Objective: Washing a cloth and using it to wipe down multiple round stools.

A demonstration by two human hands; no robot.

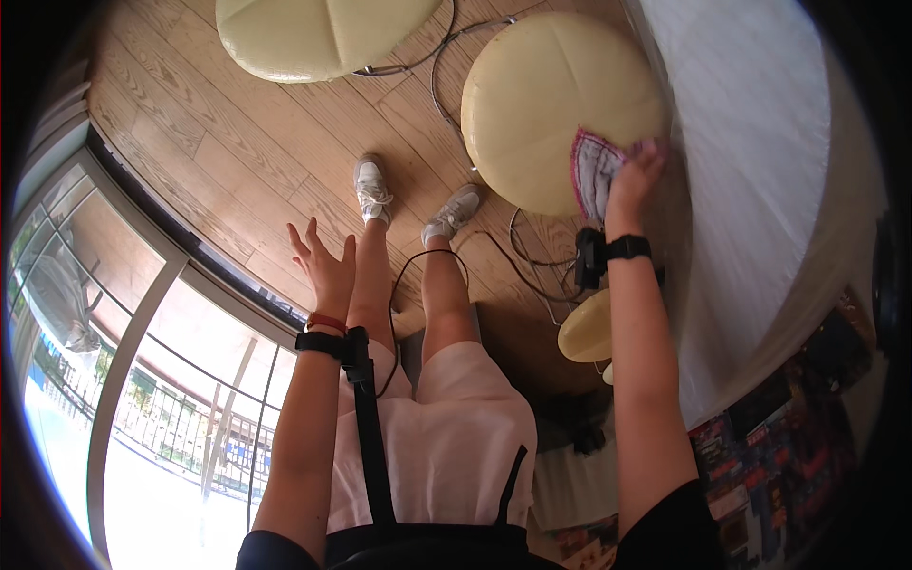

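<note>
My right hand (635,182) grips a folded grey cloth with a pink edge (596,169). The cloth lies against the right part of a round, cream padded stool seat (545,100). My left hand (324,267) is raised to the left of my legs, its fingers spread and holding nothing. A black strap with a small device sits on each of my wrists, and a red band is on the left one.
Another cream stool (320,32) stands at the top, and a smaller cream seat (586,329) is under my right forearm. White sheeting (748,142) hangs on the right. Metal stool frames and a black cable (399,285) are near my legs. A glass door (178,370) is on the left.
</note>
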